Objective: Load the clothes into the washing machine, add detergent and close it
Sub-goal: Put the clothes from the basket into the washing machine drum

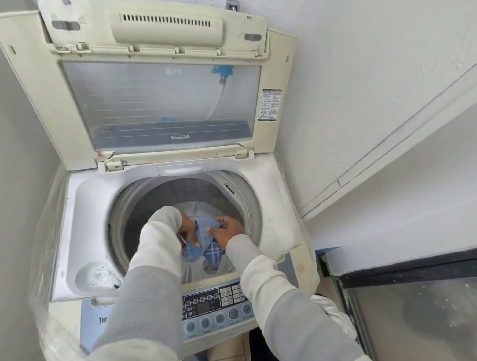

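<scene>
The left hand point(187, 228) reached into the drum point(155, 202) with its fingers curled round a blue cloth point(212, 250), the thumb lying across the fabric. The right hand point(227, 228) met it from 3 o'clock, its fingertips pinching the cloth's upper edge, the other fingers loosely bent. The cloth hung between the two hands, low inside the drum and above its floor; it looked soft and crumpled, plain blue at the top with a white check pattern at the lower corner.

The drum was round, with a pale smooth rim and a dull grey speckled wall. The washer point(275, 206) had a white plastic top. Its lid point(46, 108) stood upright at 12 o'clock, a cream frame round a clear ribbed window. At 8 o'clock of the drum a shallow round well point(98, 275) held white grainy residue. A blue-grey panel point(211, 307) with round buttons lay at 6 o'clock. Both sleeves point(153, 269) were grey and cream knit.
</scene>
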`<state>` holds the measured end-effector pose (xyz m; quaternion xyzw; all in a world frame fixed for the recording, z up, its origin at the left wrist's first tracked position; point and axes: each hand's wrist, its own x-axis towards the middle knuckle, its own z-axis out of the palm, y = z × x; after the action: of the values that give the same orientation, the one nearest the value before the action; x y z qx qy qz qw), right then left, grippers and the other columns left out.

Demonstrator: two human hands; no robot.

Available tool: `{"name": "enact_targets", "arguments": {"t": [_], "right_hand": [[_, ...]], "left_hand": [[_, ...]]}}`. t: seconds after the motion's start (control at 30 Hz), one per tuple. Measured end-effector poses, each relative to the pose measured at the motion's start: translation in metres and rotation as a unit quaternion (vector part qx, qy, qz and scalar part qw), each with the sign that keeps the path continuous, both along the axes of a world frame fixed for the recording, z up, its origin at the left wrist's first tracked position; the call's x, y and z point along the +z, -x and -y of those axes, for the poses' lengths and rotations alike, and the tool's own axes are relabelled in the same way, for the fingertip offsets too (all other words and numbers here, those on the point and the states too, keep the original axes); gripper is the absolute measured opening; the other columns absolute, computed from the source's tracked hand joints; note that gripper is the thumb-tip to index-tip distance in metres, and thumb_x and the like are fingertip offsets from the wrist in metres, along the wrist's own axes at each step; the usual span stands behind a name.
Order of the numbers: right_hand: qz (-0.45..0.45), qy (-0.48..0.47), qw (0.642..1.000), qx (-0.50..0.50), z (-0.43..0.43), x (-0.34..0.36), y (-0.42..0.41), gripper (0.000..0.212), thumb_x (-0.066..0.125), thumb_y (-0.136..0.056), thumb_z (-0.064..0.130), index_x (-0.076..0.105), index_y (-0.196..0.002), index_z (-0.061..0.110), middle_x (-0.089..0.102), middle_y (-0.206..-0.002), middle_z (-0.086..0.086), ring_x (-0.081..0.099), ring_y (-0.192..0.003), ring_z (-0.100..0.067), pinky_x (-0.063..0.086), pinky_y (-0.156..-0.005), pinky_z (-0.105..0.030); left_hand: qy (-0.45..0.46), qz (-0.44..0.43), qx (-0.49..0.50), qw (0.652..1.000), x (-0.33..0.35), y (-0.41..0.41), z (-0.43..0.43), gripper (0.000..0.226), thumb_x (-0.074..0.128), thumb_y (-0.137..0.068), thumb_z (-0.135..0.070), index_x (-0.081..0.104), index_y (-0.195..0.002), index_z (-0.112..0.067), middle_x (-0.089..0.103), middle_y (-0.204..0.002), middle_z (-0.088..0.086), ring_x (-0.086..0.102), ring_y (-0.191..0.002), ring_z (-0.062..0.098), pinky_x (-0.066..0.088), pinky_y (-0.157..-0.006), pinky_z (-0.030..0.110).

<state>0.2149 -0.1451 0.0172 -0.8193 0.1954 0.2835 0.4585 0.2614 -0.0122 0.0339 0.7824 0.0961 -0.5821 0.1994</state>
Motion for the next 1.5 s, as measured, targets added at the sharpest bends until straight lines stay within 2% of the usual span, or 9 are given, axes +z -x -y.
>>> {"name": "enact_targets", "arguments": {"t": [0.07, 0.23, 0.33, 0.47, 0.67, 0.87, 1.13, 1.23, 1.5], "right_hand": [[-0.004, 0.026, 0.999, 0.026, 0.004, 0.002, 0.0, 0.039, 0.057, -0.094, 0.02, 0.052, -0.131, 0.007, 0.056, -0.134, -0.014, 0.054, -0.122, -0.032, 0.043, -0.104, -0.039], [0.008, 0.021, 1.0, -0.018, 0.02, 0.007, 0.003, 0.034, 0.056, -0.094, 0.017, 0.056, -0.127, 0.01, 0.056, -0.136, -0.011, 0.054, -0.122, -0.033, 0.044, -0.103, -0.038], [0.018, -0.028, 0.998, -0.053, 0.027, 0.01, 0.013, 0.03, 0.058, -0.092, 0.014, 0.057, -0.123, 0.014, 0.058, -0.132, -0.012, 0.056, -0.12, -0.031, 0.045, -0.095, -0.032], [0.027, -0.067, 0.995, -0.062, 0.03, 0.013, 0.031, 0.041, 0.057, -0.093, 0.011, 0.052, -0.134, 0.009, 0.053, -0.138, -0.011, 0.05, -0.128, -0.029, 0.04, -0.101, -0.029], [0.04, -0.089, 0.993, -0.06, 0.048, 0.018, 0.057, 0.051, 0.054, -0.095, 0.013, 0.04, -0.144, 0.015, 0.039, -0.152, -0.008, 0.039, -0.137, -0.028, 0.031, -0.113, -0.032], [0.147, -0.08, 0.98, -0.108, 0.097, 0.033, 0.095, 0.047, 0.063, -0.089, 0.022, 0.051, -0.134, 0.023, 0.054, -0.138, -0.001, 0.053, -0.123, -0.023, 0.042, -0.101, -0.028], [0.313, 0.017, 0.929, -0.195, 0.198, 0.022, 0.2, 0.043, 0.069, -0.084, 0.012, 0.059, -0.125, 0.005, 0.056, -0.13, -0.014, 0.052, -0.123, -0.026, 0.04, -0.107, -0.037], [0.279, 0.035, 0.931, -0.234, 0.238, -0.001, 0.242, 0.043, 0.068, -0.086, 0.014, 0.058, -0.127, 0.005, 0.053, -0.136, -0.011, 0.046, -0.131, -0.022, 0.034, -0.11, -0.03], [0.113, 0.063, 0.942, -0.309, 0.305, -0.125, 0.326, 0.046, 0.062, -0.089, 0.015, 0.051, -0.133, 0.014, 0.044, -0.144, -0.004, 0.041, -0.132, -0.021, 0.026, -0.106, -0.02]], "left_hand": [[-0.003, -0.026, -0.053, 0.998, 0.005, -0.007, 0.012, 0.058, 0.055, -0.096, -0.028, 0.032, -0.147, -0.011, 0.041, -0.146, 0.007, 0.045, -0.129, 0.028, 0.038, -0.099, 0.031], [-0.014, 0.045, -0.063, 0.997, -0.001, -0.004, 0.043, 0.053, 0.063, -0.091, -0.029, 0.047, -0.137, -0.006, 0.055, -0.131, 0.009, 0.056, -0.095, 0.022, 0.044, -0.091, 0.031], [0.005, 0.199, -0.069, 0.978, -0.026, 0.014, 0.036, 0.064, 0.08, -0.074, -0.033, 0.054, -0.128, -0.012, 0.061, -0.12, 0.006, 0.062, -0.104, 0.023, 0.049, -0.092, 0.033], [0.025, 0.277, -0.037, 0.96, -0.148, 0.013, -0.021, 0.099, 0.077, -0.031, -0.081, 0.049, -0.118, -0.041, 0.062, -0.112, -0.017, 0.061, -0.091, 0.002, 0.053, -0.084, 0.027], [0.089, 0.274, 0.026, 0.957, -0.034, 0.09, 0.02, 0.065, 0.075, -0.078, -0.005, 0.043, -0.134, -0.01, 0.056, -0.124, 0.007, 0.055, -0.106, 0.023, 0.04, -0.093, 0.031], [0.146, 0.355, -0.033, 0.923, 0.007, 0.117, 0.059, 0.078, 0.082, -0.073, -0.018, 0.042, -0.14, -0.019, 0.055, -0.132, 0.006, 0.057, -0.113, 0.023, 0.044, -0.093, 0.033], [0.211, 0.516, -0.287, 0.779, 0.029, 0.181, 0.163, 0.074, 0.047, -0.075, -0.052, 0.048, -0.134, -0.008, 0.058, -0.13, 0.013, 0.057, -0.115, 0.033, 0.045, -0.095, 0.046], [0.227, 0.538, -0.387, 0.714, 0.013, 0.199, 0.202, 0.068, 0.048, -0.079, -0.051, 0.048, -0.133, -0.01, 0.056, -0.134, 0.01, 0.051, -0.125, 0.03, 0.041, -0.1, 0.043], [0.215, 0.439, -0.592, 0.64, -0.079, 0.231, 0.297, 0.076, 0.044, -0.074, -0.052, 0.034, -0.14, -0.016, 0.048, -0.142, 0.01, 0.041, -0.134, 0.033, 0.041, -0.103, 0.052]]}}
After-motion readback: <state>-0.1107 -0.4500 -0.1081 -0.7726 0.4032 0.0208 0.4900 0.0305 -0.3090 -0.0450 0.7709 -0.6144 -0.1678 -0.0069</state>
